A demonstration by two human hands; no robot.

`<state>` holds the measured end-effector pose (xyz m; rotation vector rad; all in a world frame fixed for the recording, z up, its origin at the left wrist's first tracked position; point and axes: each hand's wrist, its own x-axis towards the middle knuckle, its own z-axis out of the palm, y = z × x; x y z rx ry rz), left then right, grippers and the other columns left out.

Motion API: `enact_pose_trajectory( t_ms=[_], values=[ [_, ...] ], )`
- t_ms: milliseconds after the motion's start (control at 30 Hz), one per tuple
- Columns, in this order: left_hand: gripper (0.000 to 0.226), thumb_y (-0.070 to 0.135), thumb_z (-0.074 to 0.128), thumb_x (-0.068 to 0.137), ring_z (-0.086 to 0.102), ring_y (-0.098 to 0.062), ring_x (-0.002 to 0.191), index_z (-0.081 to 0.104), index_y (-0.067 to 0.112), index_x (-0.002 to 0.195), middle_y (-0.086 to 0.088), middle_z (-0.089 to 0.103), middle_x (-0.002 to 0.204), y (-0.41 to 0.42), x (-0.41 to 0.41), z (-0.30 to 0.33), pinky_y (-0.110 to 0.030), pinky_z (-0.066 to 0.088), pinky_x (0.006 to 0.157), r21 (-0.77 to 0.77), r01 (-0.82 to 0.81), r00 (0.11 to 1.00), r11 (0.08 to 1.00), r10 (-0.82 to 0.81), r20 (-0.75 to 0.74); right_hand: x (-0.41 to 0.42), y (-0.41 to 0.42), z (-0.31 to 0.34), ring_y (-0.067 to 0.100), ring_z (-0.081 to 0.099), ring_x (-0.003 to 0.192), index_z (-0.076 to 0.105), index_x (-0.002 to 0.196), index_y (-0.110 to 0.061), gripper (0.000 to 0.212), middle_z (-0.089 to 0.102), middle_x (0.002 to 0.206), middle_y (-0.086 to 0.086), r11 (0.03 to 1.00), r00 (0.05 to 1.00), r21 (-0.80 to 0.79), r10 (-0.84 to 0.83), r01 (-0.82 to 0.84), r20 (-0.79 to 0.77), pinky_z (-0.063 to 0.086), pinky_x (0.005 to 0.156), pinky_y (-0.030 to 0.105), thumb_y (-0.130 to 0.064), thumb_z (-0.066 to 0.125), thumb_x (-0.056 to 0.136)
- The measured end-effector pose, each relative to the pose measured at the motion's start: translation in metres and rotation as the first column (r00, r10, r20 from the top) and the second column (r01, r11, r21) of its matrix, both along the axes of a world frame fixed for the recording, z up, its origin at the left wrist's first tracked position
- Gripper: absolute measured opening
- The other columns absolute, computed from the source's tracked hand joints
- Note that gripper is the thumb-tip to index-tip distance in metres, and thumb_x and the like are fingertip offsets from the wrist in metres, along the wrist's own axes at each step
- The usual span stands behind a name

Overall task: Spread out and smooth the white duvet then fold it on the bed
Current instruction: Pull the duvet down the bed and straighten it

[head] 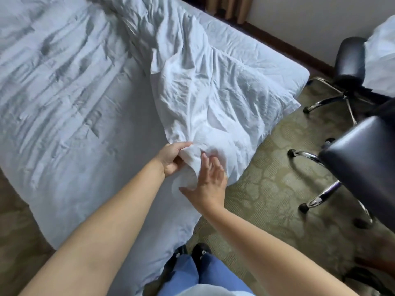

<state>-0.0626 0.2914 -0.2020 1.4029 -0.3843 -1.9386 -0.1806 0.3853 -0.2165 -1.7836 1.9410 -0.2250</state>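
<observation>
The white duvet (pixel 205 86) lies crumpled in a long heap along the right side of the bed (pixel 70 116), its lower end hanging over the bed's right edge. My left hand (pixel 172 158) grips a bunched corner of the duvet near the bed's near right corner. My right hand (pixel 210 178) is just right of it with straight, spread fingers, the fingertips touching the same bunched fabric. The bed's left part shows a wrinkled white sheet.
A patterned green carpet (pixel 267 189) lies to the right of the bed. Two black swivel chairs stand there, one near (pixel 363 163) and one farther back (pixel 348 60) with white bedding on it. A wall with dark skirting (pixel 288 45) runs behind.
</observation>
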Motion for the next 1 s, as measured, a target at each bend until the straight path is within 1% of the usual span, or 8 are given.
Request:
enact_pose_trajectory(
  t_ms=[100,200,267,367,433,500,600,1000],
  values=[
    [0.026,0.015,0.05,0.095,0.067,-0.019,0.08,0.066,-0.002,0.107,-0.011,0.068,0.095,-0.004,-0.012,0.021,-0.028,0.057,0.073,-0.015,0.033,0.993,0.999,-0.034,-0.116,0.013,-0.014,0.014,0.023,0.005,0.136,-0.019,0.135,-0.037,0.103,0.002,0.148,0.002,0.964,0.963,-0.073,-0.247,0.256,0.112,0.009,0.117,0.039,-0.055,0.065,0.077],
    [0.03,0.013,0.045,0.096,0.069,-0.014,0.074,0.073,0.001,0.093,-0.007,0.071,0.087,-0.01,-0.016,0.044,-0.024,0.056,0.071,-0.067,0.065,0.985,0.996,-0.074,-0.154,0.005,-0.043,0.034,0.024,0.037,0.126,0.025,0.142,-0.03,0.071,0.037,0.14,0.0,0.882,0.905,-0.231,-0.363,0.41,0.221,0.031,0.103,0.036,-0.018,0.061,0.082],
    [0.023,0.005,0.046,0.094,0.068,-0.014,0.068,0.066,-0.004,0.1,-0.008,0.071,0.081,-0.012,-0.012,0.054,-0.024,0.057,0.067,-0.108,0.06,0.993,0.992,-0.07,-0.093,-0.014,-0.063,0.047,0.027,0.059,0.096,0.059,0.114,-0.017,0.043,0.062,0.109,0.002,0.826,0.948,-0.473,-0.308,0.307,0.077,0.044,0.074,0.036,-0.001,0.052,0.075],
    [0.02,-0.005,0.054,0.088,0.069,-0.015,0.064,0.061,-0.009,0.107,-0.011,0.07,0.08,-0.009,0.001,0.042,-0.026,0.059,0.063,-0.112,0.028,0.998,0.993,-0.021,0.063,-0.047,-0.067,0.045,0.026,0.056,0.058,0.061,0.071,-0.013,0.019,0.058,0.063,0.002,0.652,0.976,-0.756,-0.122,-0.058,-0.179,0.039,0.052,0.028,-0.005,0.045,0.066],
    [0.014,-0.007,0.056,0.088,0.069,-0.015,0.06,0.062,-0.004,0.1,-0.01,0.072,0.076,0.01,0.006,0.016,-0.027,0.059,0.057,-0.032,0.044,0.986,0.999,-0.038,0.162,-0.053,-0.044,0.024,0.026,0.057,0.062,0.061,0.074,-0.012,0.021,0.058,0.067,0.005,0.724,0.947,-0.62,0.154,-0.302,-0.281,0.038,0.052,0.029,0.0,0.046,0.065],
    [0.017,-0.006,0.056,0.089,0.067,-0.018,0.059,0.057,0.002,0.104,-0.009,0.071,0.075,0.035,0.009,-0.013,-0.028,0.056,0.046,0.083,0.024,0.96,0.996,-0.047,0.276,-0.047,-0.01,-0.002,0.029,0.056,0.09,0.057,0.096,-0.01,0.035,0.06,0.095,0.009,0.912,0.931,-0.19,0.344,-0.363,-0.125,0.041,0.063,0.034,0.009,0.046,0.069],
    [0.035,-0.004,0.058,0.088,0.06,-0.019,0.072,0.043,0.015,0.113,-0.003,0.06,0.091,0.064,0.018,-0.051,-0.028,0.054,0.043,0.134,-0.004,0.869,0.991,-0.063,0.49,-0.032,0.034,-0.044,0.03,0.045,0.114,0.047,0.12,-0.01,0.045,0.048,0.121,0.01,0.877,0.924,0.296,0.375,-0.378,0.069,0.044,0.08,0.037,0.008,0.046,0.078],
    [0.039,0.002,0.044,0.092,0.051,-0.019,0.093,0.049,0.021,0.125,-0.005,0.057,0.098,0.099,0.05,-0.091,-0.032,0.043,0.084,0.246,0.118,0.756,0.962,-0.248,0.606,0.0,0.049,-0.071,0.03,0.051,0.118,0.03,0.146,-0.02,0.059,0.042,0.144,0.006,0.833,0.943,0.441,0.303,-0.333,0.139,0.051,0.083,0.039,0.0,0.038,0.091]
  ],
)
